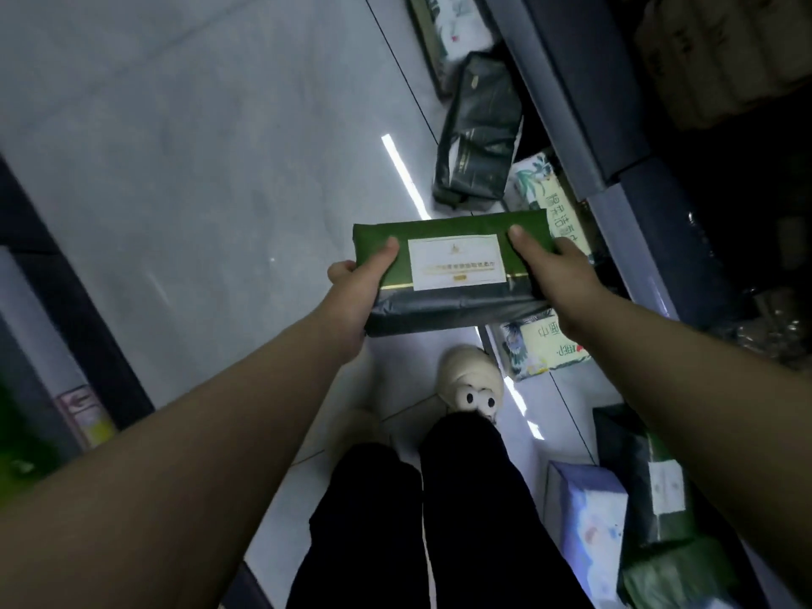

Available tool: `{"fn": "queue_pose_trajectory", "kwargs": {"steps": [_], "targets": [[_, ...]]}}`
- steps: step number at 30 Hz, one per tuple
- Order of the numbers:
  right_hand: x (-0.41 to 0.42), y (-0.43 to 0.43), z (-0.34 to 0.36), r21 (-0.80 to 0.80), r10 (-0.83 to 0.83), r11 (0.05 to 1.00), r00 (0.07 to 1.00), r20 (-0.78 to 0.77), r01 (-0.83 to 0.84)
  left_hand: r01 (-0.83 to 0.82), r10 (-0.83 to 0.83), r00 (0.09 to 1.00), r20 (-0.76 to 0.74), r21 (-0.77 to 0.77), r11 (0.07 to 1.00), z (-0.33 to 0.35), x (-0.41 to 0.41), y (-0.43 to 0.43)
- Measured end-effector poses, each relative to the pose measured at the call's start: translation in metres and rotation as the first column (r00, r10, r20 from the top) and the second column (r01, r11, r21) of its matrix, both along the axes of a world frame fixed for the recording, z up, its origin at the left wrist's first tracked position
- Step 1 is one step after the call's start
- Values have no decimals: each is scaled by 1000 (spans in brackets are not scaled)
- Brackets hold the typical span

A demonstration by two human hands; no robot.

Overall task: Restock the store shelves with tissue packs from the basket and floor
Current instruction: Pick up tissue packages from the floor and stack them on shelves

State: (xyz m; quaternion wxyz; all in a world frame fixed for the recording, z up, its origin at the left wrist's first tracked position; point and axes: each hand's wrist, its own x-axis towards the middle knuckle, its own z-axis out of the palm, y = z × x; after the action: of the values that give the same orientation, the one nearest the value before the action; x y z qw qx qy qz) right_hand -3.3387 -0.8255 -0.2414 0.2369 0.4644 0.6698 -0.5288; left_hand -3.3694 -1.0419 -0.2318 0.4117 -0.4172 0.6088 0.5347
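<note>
Both hands clamp one flat green plastic-wrapped tissue pack [452,274] at centre, white label up: left hand [356,296] pinches its 9 o'clock end, right hand [558,279] its 3 o'clock end, likely steadying it level for the dark shelf unit [615,178] at 2 o'clock. More packs lie on the grey tiled floor [197,169].

Glossy grey tiled floor [197,147] mirrors a strip light [402,173]; dark shelving [571,107] stands at right.

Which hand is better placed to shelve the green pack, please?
Likely the right hand: it grips the end of the green pack nearest the shelf, while the left hand grips the far end.
</note>
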Motion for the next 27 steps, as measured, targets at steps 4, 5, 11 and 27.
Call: {"fn": "queue_pose_trajectory", "kwargs": {"steps": [4,5,11,27], "targets": [[-13,-38,95,-20,-37,999,997,-67,36,-122,122,990,-69,-4,992,107,2,-43],[-19,-49,121,-39,-33,999,996,-80,30,-162,161,983,-92,-4,987,133,1,-55],[-50,-107,292,-182,30,981,981,-189,-65,-287,299,918,-259,86,954,305,1,-119],[-38,-214,616,-143,356,839,728,-586,-525,-603,555,552,-622,162,781,612,97,-196]]}}
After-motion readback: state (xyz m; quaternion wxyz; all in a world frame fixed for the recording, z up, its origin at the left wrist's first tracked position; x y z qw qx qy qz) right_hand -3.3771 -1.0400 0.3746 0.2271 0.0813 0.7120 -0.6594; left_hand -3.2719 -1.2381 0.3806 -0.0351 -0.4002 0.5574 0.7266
